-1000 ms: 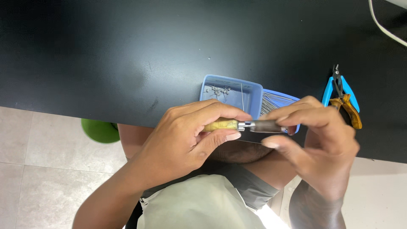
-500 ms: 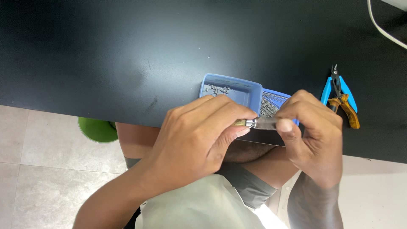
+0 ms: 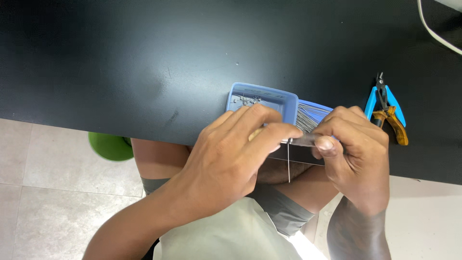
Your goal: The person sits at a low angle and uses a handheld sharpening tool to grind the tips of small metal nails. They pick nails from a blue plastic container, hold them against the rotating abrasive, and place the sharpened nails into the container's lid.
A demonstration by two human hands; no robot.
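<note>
Pinching a small tool (image 3: 301, 140) w/ both hands at the near edge of the black table (image 3: 144, 67). Left hand (image 3: 231, 159) is wrapping its fingers round the tool's pale yellowish end, thumb & index pressing tight near the middle; most of that end is hidden under the fingers. Right hand (image 3: 356, 149) is gripping the clear/grey end between thumb & fingertips, closed firmly on it. Tool is lying roughly level between the two hands, just over the table edge, above the person's lap. A thin wire (image 3: 288, 161) is hanging straight down from the tool's middle, approx. where the two hands meet.

Just behind the hands: a blue tray (image 3: 284, 98) w/ tiny metal bits in its left compartment & a bundle of fine wires (image 3: 310, 115) in the right one, partly covered by the right hand. Blue-handled cutters (image 3: 385, 98) & a yellow-handled plier (image 3: 397, 127) are lying together on the table to the right, near the right hand but apart from it. A white cable (image 3: 435, 36) is crossing the far right corner. A green round thing (image 3: 110, 147) is showing below the table edge, left of the knees, on the tiled floor side.
</note>
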